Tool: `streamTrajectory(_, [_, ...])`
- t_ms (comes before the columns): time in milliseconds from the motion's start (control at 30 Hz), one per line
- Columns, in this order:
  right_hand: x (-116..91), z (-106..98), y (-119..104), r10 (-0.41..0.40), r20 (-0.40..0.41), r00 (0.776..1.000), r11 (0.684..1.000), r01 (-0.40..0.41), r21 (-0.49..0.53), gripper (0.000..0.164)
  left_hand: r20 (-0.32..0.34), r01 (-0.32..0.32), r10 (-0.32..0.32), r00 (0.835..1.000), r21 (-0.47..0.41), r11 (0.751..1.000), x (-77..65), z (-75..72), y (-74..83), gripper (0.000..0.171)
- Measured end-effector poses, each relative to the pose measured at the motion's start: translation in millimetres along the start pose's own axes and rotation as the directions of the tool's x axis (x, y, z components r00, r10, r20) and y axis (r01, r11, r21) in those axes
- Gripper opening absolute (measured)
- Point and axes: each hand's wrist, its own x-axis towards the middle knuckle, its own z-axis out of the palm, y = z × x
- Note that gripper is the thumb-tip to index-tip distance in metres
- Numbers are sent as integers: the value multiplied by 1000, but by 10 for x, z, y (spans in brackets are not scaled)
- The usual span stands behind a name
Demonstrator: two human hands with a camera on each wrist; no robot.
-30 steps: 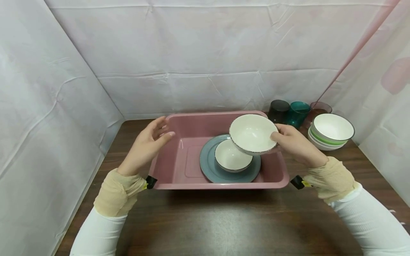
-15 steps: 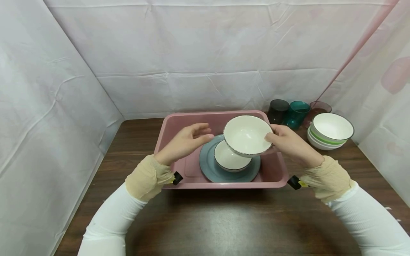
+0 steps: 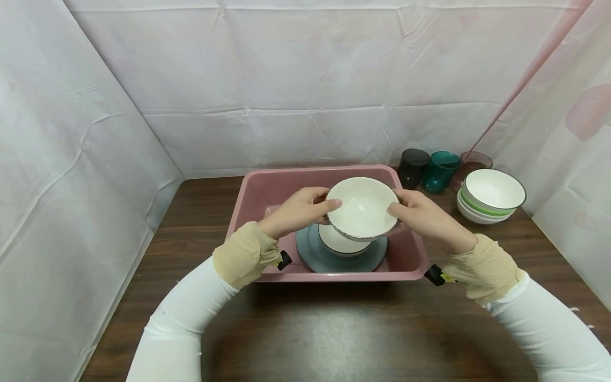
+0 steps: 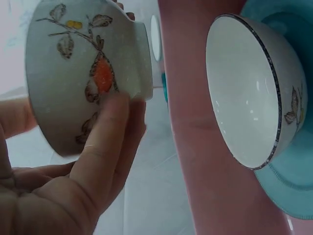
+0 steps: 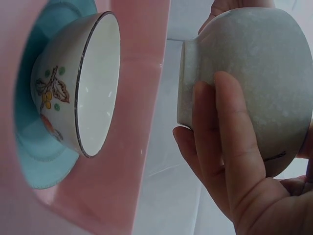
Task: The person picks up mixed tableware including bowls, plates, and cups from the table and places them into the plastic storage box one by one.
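Note:
Between both hands, a white bowl point(image 3: 361, 208) with a dark speckled rim is held above the pink basin point(image 3: 267, 185). My left hand point(image 3: 302, 209) grips its left side, thumb over the rim. On the opposite side my right hand point(image 3: 420, 215) holds the rim, thumb inside and fingers beneath. The left wrist view shows leaf and orange fruit painted on the held bowl point(image 4: 88, 73). Below, a second white bowl point(image 3: 341, 241) sits on a blue-grey plate point(image 3: 312, 252) inside the basin. The held bowl partly covers that lower bowl in the head view.
Right of the basin stands a stack of bowls point(image 3: 494, 191), one with a green band. Behind the stack are a dark cup point(image 3: 413, 167), a teal cup point(image 3: 441, 170) and a reddish cup point(image 3: 472, 164). White sheeting point(image 3: 305, 90) rises behind the wooden table point(image 3: 324, 329).
My left hand has come in from the basin's left side and taken hold of the bowl. The right hand has shifted slightly left and down with the bowl.

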Motion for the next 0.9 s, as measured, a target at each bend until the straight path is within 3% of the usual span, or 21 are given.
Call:
streamTrajectory(133, [-1,33,-14,-18,8,1000,1000,18,16,42,-8,21,-20,1000,11,1000,36,36,23,33])
streamTrajectory(267, [1,42,-20,-34,1,999,999,34,10,41,-50,17,-9,999,150,989,86,57,43,26])
streamTrajectory(400, [-2,38,-24,-23,-2,1000,1000,23,2,40,-71,7,13,997,276,961,125,62,67,24])
streamTrajectory(700, [-59,-33,18,-27,61,998,998,23,64,48,-93,-11,44,995,335,942,207,88,72,25])
streamTrajectory(900, [-62,-38,74,-55,93,994,982,37,187,55,-115,-10,58,992,381,924,197,89,121,26])
